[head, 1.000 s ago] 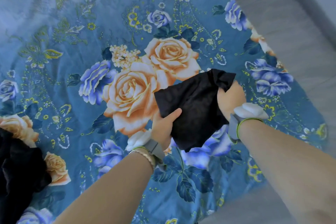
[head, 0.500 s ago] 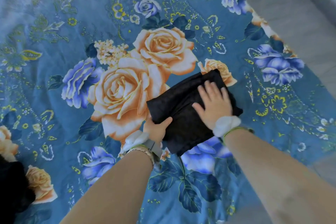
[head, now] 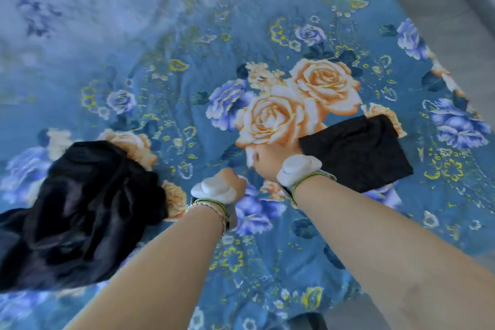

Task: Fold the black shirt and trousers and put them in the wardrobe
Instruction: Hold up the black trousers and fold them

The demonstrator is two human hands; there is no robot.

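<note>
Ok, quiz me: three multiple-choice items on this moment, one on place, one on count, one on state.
1. Where does the folded garment lie?
A. right of both hands
B. left of both hands
C. on the floor

2. How many black garments lie on the bed?
A. one
B. two
C. three

3. What state is the left pile in?
A. folded flat
B. crumpled
C. hanging

A: it sits beyond the right hand.
B: one folded, one heaped.
B: it bunches in loose creases beside the left hand.
</note>
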